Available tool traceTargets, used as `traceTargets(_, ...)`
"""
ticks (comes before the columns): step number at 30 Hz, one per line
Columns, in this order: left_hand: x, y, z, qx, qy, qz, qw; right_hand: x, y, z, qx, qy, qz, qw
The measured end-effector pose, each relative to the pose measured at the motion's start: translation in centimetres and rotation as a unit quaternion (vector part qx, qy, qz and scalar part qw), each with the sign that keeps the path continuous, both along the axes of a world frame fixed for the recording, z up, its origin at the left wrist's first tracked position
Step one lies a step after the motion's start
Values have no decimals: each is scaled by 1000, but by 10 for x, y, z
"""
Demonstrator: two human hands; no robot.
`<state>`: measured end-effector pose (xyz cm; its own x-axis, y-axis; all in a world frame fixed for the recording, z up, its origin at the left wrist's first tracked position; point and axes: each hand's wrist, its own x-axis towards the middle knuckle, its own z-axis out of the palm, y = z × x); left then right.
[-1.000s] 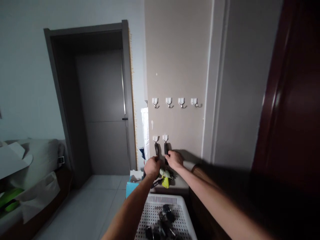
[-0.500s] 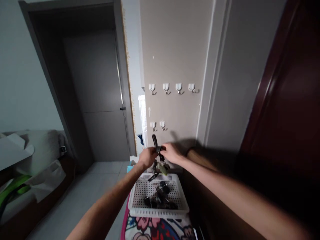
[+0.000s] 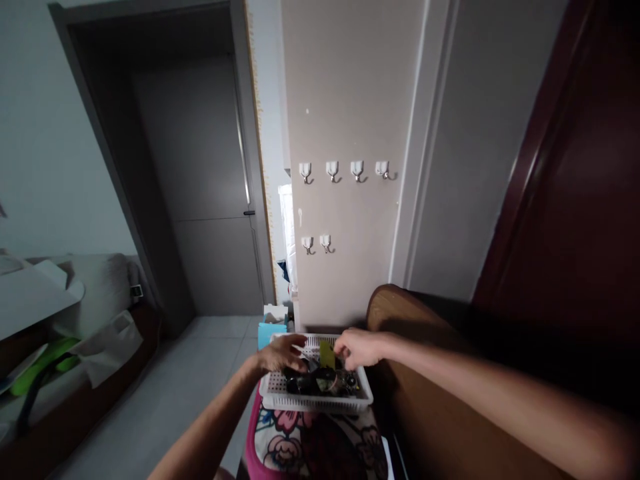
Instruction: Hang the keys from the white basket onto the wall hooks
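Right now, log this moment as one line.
left grip: spread over white basket | right grip: curled beside yellow-green tag, hold unclear | inside basket: dark items | wall: six white hooks

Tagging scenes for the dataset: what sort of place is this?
Likely a home, perhaps an entryway: gray door, white hooks on the wall, and a white basket on a flower-patterned cover.

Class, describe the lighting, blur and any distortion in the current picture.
Head view: dim, the far right very dark; head view: hooks throw small shadows rightward; head view: right forearm blurs near the picture's edge; head view: door frame leans, perhaps lens distortion; head view: dark items in the basket blend.
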<state>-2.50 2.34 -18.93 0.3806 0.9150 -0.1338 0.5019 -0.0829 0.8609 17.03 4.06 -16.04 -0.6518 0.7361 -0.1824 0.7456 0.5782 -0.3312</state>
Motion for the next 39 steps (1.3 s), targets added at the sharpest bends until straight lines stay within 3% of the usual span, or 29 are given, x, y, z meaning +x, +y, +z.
traceTargets(3,7,2,1,63,-75,83,992,15,3,-5,21,-9,-37,999)
traceTargets(6,28,-2,-20,122,-12,142,982,14,1,-19,60,-32,-21,997)
traceTargets(9,44,-10,-43,172,117,113,971,5,-5,-28,82,-24,15,996)
traceTargets(12,46,-13,-54,207,188,89,956,-3,-9,-32,90,-43,36,994)
traceTargets(24,42,-14,-54,230,195,85,949,-2,-11,-37,54,-75,-31,995)
traceTargets(29,40,-10,-56,213,154,109,959,0,-9,-41,99,-82,6,992)
traceTargets(35,36,-4,-65,199,72,148,966,-1,0,-48,145,-38,-9,989)
traceTargets(39,37,-5,-65,202,58,153,966,-7,-2,-51,156,-30,19,987)
